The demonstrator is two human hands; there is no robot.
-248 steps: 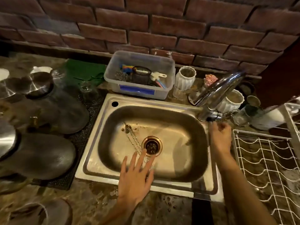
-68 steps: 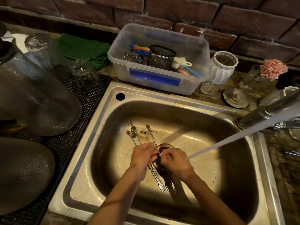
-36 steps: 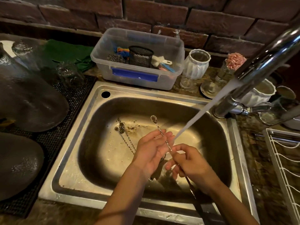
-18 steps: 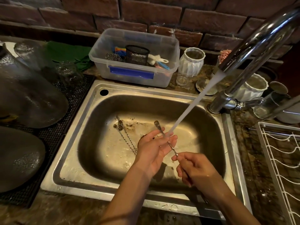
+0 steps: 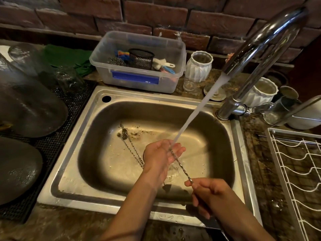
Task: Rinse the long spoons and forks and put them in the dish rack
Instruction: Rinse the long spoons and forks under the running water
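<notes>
Rinsing is under way: the right hand (image 5: 211, 192) has slid back to pinch the end of one long spoon (image 5: 181, 166), while the left hand (image 5: 162, 153), now opened flat, cradles its bowl under the water (image 5: 196, 115). Two more spoons (image 5: 129, 145) wait on the sink (image 5: 73, 164) floor; the dish rack (image 5: 295, 171) at the right holds none yet.

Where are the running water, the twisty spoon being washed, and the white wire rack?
running water (image 5: 196, 113), head view, middle of the stream.
twisty spoon (image 5: 182, 168), head view, middle of its handle.
white wire rack (image 5: 284, 188), head view, left rim.
</notes>
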